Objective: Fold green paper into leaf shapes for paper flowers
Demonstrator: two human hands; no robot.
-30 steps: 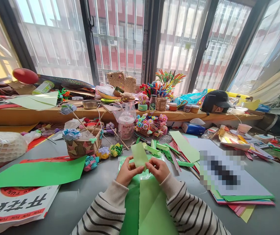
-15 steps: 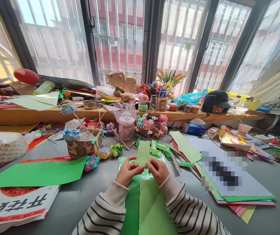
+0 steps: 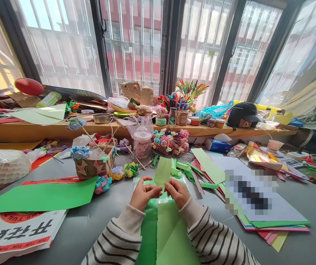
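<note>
A small light green paper strip (image 3: 162,171) stands upright between my hands, its lower end tapering toward my fingertips. My left hand (image 3: 144,194) is closed at the strip's lower left, thumb and forefinger pinching its edge. At the lower right corner, my right hand (image 3: 178,192) pinches the paper between thumb and bent forefinger. Below my hands lies a larger light green sheet (image 3: 174,235) with a torn-looking left edge. It partly covers a darker green sheet (image 3: 148,233). Beyond the strip, several folded green paper strips (image 3: 185,168) are heaped together.
On the left are a green sheet (image 3: 44,197), a printed bag (image 3: 22,230) and a basket (image 3: 93,165) with paper flowers. A paper stack (image 3: 268,195) lies right. Behind stand a plastic cup (image 3: 142,143), crochet flowers (image 3: 171,140) and a cluttered ledge (image 3: 113,129) under the windows.
The strip's lower end now narrows between my fingers, and its top leans slightly to the right. My hands have barely moved.
</note>
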